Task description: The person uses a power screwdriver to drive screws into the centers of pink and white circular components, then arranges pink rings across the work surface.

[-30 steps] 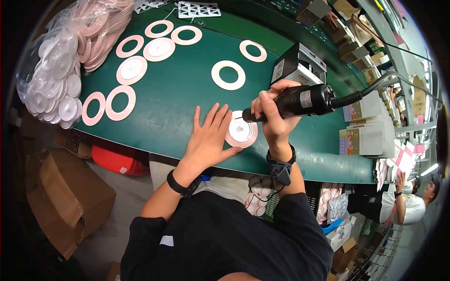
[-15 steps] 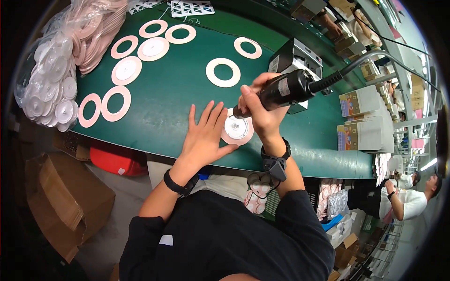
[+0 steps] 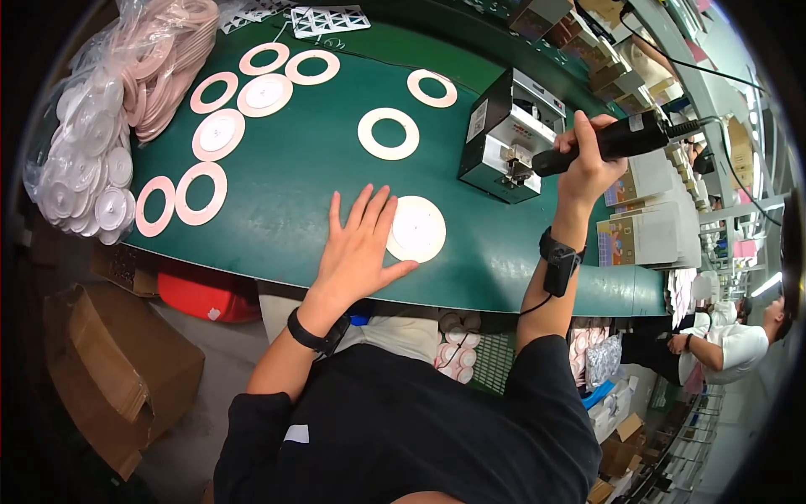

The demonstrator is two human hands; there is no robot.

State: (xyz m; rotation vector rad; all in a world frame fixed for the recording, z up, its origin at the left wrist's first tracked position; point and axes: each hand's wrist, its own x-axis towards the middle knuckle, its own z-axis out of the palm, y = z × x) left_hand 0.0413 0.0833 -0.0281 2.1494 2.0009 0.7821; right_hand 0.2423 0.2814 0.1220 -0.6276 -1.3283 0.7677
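Observation:
My left hand (image 3: 357, 248) lies flat on the green table with its fingers spread. Its fingers and thumb reach the left rim of a pale round disc (image 3: 417, 228) with a white centre. Held up at the right, a black electric screwdriver (image 3: 625, 139) is gripped in my right hand (image 3: 588, 175). The screwdriver's nose is at the metal front of a black and silver box-shaped machine (image 3: 495, 147), which looks like a screw feeder. Whether the tip touches it cannot be made out, nor whether a screw is on it.
Several flat pink rings (image 3: 388, 134) lie across the table, two with white centres. Clear bags of pink rings (image 3: 172, 59) and white discs (image 3: 88, 160) stand at far left. Printed boxes (image 3: 638, 239) are at right. A cable (image 3: 729, 155) runs from the screwdriver. Another person (image 3: 726, 349) stands beyond.
My right hand has carried the screwdriver up and right, away from the disc to the box-shaped machine. My left hand has stayed beside the disc. The whole view has shifted slightly.

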